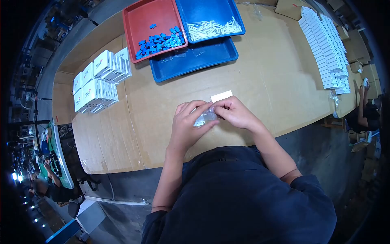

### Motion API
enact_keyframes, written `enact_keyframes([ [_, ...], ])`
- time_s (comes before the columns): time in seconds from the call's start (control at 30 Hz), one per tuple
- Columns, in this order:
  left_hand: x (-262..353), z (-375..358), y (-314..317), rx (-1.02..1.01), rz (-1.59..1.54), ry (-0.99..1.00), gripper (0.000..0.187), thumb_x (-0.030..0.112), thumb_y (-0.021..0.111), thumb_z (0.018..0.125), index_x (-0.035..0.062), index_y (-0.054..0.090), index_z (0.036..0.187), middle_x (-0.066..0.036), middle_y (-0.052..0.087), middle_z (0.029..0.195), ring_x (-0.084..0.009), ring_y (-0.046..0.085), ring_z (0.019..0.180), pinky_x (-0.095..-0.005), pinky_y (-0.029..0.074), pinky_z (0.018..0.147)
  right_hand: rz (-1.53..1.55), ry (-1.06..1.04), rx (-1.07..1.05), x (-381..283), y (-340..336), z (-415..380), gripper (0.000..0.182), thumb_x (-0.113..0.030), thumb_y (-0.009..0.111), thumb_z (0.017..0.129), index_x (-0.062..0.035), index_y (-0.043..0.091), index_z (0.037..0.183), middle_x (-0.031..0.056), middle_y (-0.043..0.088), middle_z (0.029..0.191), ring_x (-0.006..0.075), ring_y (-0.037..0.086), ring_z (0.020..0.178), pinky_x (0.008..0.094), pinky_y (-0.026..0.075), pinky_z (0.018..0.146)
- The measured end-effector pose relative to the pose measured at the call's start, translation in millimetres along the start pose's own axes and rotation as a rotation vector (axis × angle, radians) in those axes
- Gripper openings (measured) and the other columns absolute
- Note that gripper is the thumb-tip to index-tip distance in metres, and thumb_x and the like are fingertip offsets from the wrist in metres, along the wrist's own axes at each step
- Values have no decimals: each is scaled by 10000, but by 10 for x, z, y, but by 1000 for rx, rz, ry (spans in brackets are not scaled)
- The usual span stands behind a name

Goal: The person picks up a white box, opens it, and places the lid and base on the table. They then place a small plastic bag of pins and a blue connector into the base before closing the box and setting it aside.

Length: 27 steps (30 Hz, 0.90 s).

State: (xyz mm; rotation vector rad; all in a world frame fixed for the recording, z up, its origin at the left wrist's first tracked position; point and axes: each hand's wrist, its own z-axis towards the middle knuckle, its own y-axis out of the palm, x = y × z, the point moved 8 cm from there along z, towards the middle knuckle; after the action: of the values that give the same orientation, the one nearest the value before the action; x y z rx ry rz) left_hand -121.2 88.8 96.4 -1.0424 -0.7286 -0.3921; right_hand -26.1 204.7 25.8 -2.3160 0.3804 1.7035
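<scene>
Both hands meet over the cardboard-topped table, close in front of the body. Between them is a small clear plastic bag [206,118], with something pale showing through it. My left hand [187,122] curves around the bag's left side, fingers on its upper edge and thumb at its lower side. My right hand [232,113] pinches the bag's upper right corner between thumb and forefinger. Just beyond the right hand's knuckles lies a flat white piece [222,96], like a card or box, partly covered by that hand.
Ahead, a red tray [134,20] holds small blue parts [160,42]. One blue tray [205,10] has white sticks [213,28]; another blue tray [195,65] sits below. White boxes [97,87] are stacked left, more white boxes [325,51] right. A co-worker [363,112] is at the far right.
</scene>
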Motion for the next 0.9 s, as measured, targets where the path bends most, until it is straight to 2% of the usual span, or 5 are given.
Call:
enact_keyframes([
  [0.43, -119, -41, 61, 21, -109, -47, 368, 137, 871, 811, 44, 762, 1150, -91, 736, 1098, -254, 699, 1012, -368, 531, 899, -51, 29, -58, -118, -35, -34, 196, -133, 649, 1002, 22, 766, 1028, 58, 739, 882, 127, 659, 825, 295, 532, 763],
  [0.5, -229, -68, 103, 10, -196, -161, 360, 138, 866, 836, 25, 756, 1159, -89, 741, 1093, -221, 707, 998, -340, 548, 881, -307, -94, 169, -384, -160, -100, 186, -150, 662, 1030, 10, 748, 992, 32, 704, 957, 108, 642, 863, 265, 512, 790],
  [0.63, -365, -123, 239, -59, -434, -302, 307, 143, 796, 933, 1, 736, 1199, -97, 743, 1089, -202, 713, 979, -320, 562, 875, -176, -330, 244, -486, -206, -111, 245, -176, 602, 1075, 15, 746, 1019, 95, 702, 1179, 143, 657, 993, 292, 522, 854],
  [0.7, -533, -247, 552, -154, -1023, -580, 319, 254, 716, 1018, -3, 718, 1208, -104, 764, 1072, -177, 721, 947, -321, 567, 864, -69, -337, 33, -389, -97, -46, 312, -258, 577, 1095, -9, 744, 1181, 131, 699, 1222, 176, 636, 828, 318, 535, 847],
  [0.9, -545, -431, 886, -340, -1467, -788, 386, 362, 566, 1097, 18, 695, 1216, -118, 755, 1068, -174, 736, 881, -350, 613, 840, 6, -41, -328, -144, 142, 40, 671, -550, 384, 1126, 6, 741, 1243, 135, 767, 973, 165, 629, 808, 330, 538, 822],
])
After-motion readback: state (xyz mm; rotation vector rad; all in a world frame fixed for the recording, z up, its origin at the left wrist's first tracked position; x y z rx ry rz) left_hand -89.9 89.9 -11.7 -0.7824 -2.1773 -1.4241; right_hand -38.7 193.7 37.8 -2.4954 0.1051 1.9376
